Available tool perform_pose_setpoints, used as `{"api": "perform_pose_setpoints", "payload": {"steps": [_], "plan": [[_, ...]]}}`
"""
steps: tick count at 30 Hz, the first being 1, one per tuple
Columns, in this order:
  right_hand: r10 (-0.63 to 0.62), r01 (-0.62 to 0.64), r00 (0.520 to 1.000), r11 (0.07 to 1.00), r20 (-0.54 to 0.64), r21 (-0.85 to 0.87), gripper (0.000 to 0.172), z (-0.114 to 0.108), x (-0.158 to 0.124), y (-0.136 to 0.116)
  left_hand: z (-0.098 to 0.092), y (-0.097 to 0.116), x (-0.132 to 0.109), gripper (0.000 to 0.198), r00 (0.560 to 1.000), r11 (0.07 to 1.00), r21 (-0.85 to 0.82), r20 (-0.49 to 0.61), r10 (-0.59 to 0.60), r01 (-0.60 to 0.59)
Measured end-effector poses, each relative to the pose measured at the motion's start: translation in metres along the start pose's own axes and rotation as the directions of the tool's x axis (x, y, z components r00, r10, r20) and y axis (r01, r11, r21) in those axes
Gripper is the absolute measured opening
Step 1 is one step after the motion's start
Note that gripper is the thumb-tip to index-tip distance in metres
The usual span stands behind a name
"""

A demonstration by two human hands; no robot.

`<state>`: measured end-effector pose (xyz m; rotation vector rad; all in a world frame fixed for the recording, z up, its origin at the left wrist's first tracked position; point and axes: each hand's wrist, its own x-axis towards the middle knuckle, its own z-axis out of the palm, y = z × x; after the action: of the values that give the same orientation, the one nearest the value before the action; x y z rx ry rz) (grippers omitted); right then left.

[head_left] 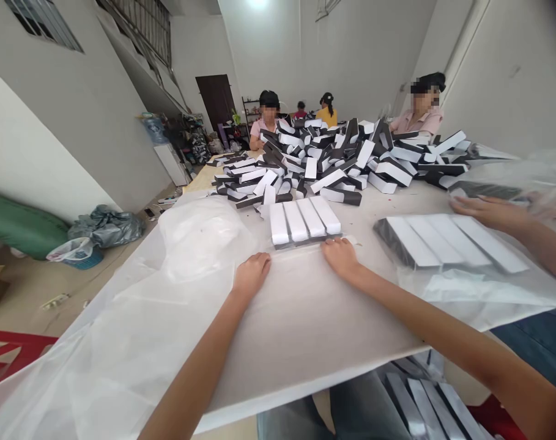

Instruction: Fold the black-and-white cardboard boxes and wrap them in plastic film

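Straight ahead on the table lies a clear plastic bag (pixel 300 244) with a row of several white-and-black boxes (pixel 309 221) inside. My left hand (pixel 251 273) is closed at the bag's near left corner, its fingertips on the plastic edge. At the near right corner, my right hand (pixel 341 258) has its fingers curled on the same edge. The thumbs are mostly hidden. Left of my left hand spreads a heap of thin clear plastic bags (pixel 199 238).
A large pile of loose white-and-black boxes (pixel 333 159) covers the table's far side. To the right, a co-worker's hand (pixel 489 208) is beside another bagged row of boxes (pixel 456 241). Bagged boxes (pixel 424 403) sit below the table edge. Other people are beyond the pile.
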<state>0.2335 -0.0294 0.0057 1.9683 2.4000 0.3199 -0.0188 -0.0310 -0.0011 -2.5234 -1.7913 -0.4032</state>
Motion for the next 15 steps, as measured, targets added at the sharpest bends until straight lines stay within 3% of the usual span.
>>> {"api": "perform_pose_setpoints", "payload": {"steps": [5, 11, 15], "plan": [[-0.050, 0.052, 0.998, 0.998, -0.035, 0.043, 0.035, 0.005, 0.013, -0.026, 0.003, -0.003, 0.002, 0.020, 0.997, 0.997, 0.034, -0.046, -0.061, 0.063], [-0.085, 0.094, 0.993, 0.990, -0.084, 0.102, 0.029, 0.002, 0.019, -0.030, 0.003, -0.003, -0.002, 0.016, 0.989, 0.989, -0.074, -0.065, -0.134, 0.129], [-0.083, 0.122, 0.984, 0.959, -0.158, 0.254, 0.031, 0.000, 0.017, -0.030, 0.001, -0.004, -0.005, 0.016, 0.979, 0.965, -0.199, -0.080, -0.187, 0.168]]}}
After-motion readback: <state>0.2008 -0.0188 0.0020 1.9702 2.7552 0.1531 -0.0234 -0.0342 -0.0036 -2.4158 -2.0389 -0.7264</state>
